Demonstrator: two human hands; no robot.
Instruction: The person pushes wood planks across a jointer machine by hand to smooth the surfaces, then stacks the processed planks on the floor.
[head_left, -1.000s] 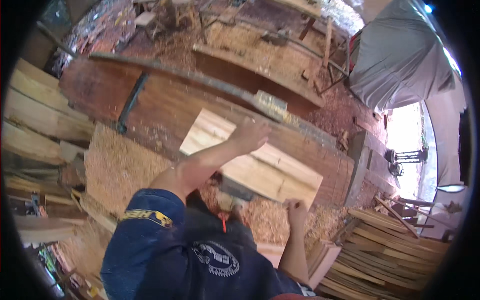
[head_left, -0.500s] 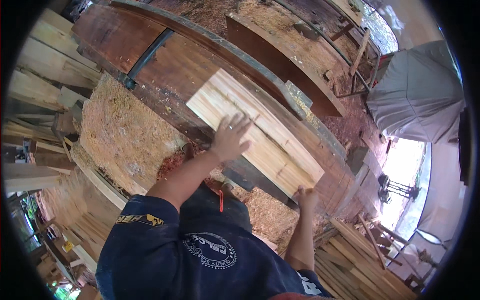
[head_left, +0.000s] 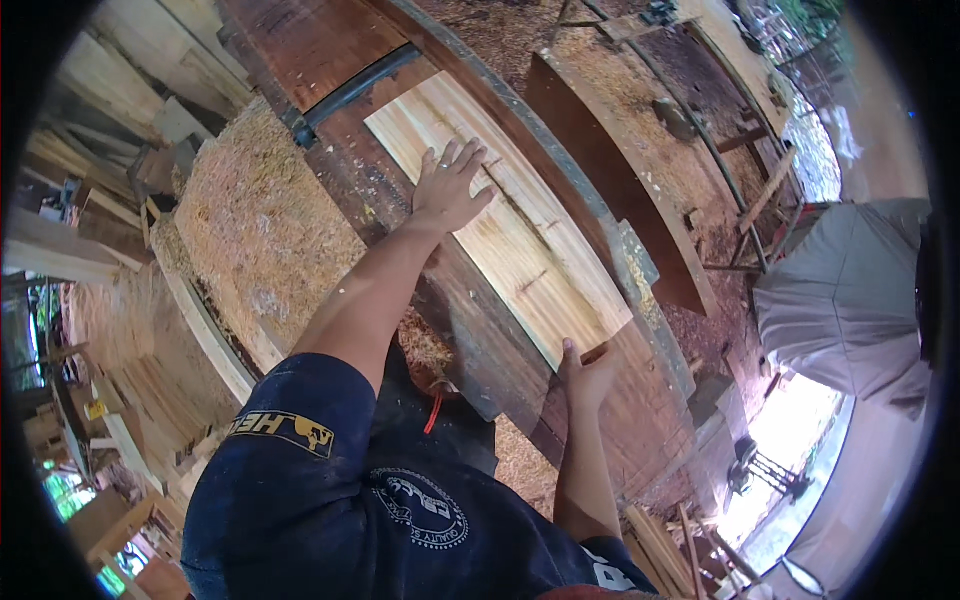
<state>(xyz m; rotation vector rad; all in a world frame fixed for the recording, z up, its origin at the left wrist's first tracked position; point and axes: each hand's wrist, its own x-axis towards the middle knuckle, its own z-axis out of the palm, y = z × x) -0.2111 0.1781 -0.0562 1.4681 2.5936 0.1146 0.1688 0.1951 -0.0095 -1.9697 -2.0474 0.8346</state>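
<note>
A pale wooden board with a dark streak and cracks lies flat along a long brown jointer table. My left hand rests palm down on the board's left part, fingers spread, a ring on one of them. At the board's near right end my right hand grips the end, thumb up at the corner and fingers curled against the end face. The board's far end lies close to a dark cross slot in the table. A raised fence runs along the board's far side.
A heap of wood shavings lies left of the table. Planks stand or lie at the far left. Beyond the fence is a brown panel on edge. A grey cover drapes something at the right.
The board has slid along the table toward the dark slot, with both hands moving along on it. My view has turned, so the table now runs more steeply across it.
</note>
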